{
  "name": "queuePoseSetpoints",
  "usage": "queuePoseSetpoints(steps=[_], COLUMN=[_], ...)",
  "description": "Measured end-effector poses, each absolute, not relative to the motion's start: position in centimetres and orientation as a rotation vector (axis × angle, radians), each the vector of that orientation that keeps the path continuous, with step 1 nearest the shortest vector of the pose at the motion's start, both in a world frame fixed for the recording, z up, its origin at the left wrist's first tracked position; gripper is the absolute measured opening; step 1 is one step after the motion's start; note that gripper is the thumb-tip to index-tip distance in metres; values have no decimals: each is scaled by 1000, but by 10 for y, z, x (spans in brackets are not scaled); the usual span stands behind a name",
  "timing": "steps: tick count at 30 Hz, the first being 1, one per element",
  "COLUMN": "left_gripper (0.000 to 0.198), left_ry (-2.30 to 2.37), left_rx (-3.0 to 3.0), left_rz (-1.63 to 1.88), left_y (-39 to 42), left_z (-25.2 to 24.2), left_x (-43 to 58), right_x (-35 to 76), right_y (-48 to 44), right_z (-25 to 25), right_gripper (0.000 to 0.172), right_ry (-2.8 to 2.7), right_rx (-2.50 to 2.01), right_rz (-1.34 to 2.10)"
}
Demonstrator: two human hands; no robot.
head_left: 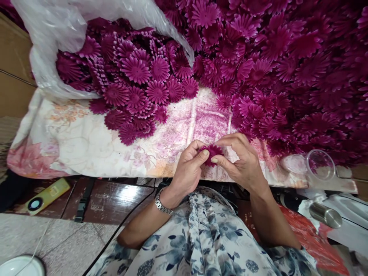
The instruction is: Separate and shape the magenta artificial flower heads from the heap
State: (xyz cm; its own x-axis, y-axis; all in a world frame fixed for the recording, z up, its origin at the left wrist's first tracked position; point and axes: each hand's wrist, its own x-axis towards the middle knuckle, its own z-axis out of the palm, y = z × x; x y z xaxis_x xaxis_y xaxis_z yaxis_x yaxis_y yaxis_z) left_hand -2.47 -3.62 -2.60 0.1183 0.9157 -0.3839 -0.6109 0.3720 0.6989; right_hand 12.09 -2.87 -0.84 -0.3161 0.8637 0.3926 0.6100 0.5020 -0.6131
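Pinched between the thumb and fingers of my left hand (188,166) is a magenta artificial flower (212,153) with narrow scalloped petals. My right hand (241,161) is at the flower's right side, with the thumb on its lower petals and the index fingertip by its upper edge. The flower is held just above the floral cloth (94,153), near the front edge. Part of it is hidden behind my left thumb. Beyond my hands on the left, stacked flower pieces (136,71) spill from a clear plastic bag (51,42). A large heap of similar flowers (276,65) covers the right.
A clear round plastic container (320,165) stands at the cloth's right end, near a metal flask (326,215). Below the cloth on the left lie a yellow phone-like object (50,195) and a black strap buckle (83,203). A black cable (123,226) runs beside my left arm.
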Motion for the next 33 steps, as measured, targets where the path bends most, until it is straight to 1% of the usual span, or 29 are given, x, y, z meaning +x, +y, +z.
queuePoseSetpoints(steps=[1, 3, 6, 8, 11, 16, 22, 28, 30, 33], left_gripper=[21, 22, 25, 26, 22, 34, 31, 35, 31, 21], left_ry=[914, 938, 911, 876, 839, 811, 820, 828, 838, 870], left_rx=[406, 402, 412, 404, 374, 343, 299, 273, 269, 276], left_rz=[1206, 1255, 1254, 1253, 1244, 1201, 1233, 1230, 1244, 1275], left_y=[-36, -35, -34, -34, -37, -39, -40, -42, -42, -42], left_z=[-26, -27, -28, -29, -31, -30, -31, -32, -32, -30], left_x=[-25, -25, -25, -25, -25, -26, -22, -21, -20, -19], right_x=[120, 116, 107, 102, 97, 96, 92, 90, 90, 91], right_y=[-30, -32, -35, -33, -30, -28, -31, -33, -34, -34], right_z=[-7, -6, -10, -15, -21, -23, -29, -27, -25, -23], right_gripper=[23, 21, 8, 3, 7, 9, 11, 9, 9, 10], right_ry=[-2020, -1966, -1980, -2001, -1980, -1941, -1942, -1934, -1935, -1952], right_rx=[-1234, -1263, -1220, -1209, -1234, -1234, -1288, -1319, -1311, -1295], right_rz=[378, 265, 309, 360, 363, 352, 245, 194, 210, 274])
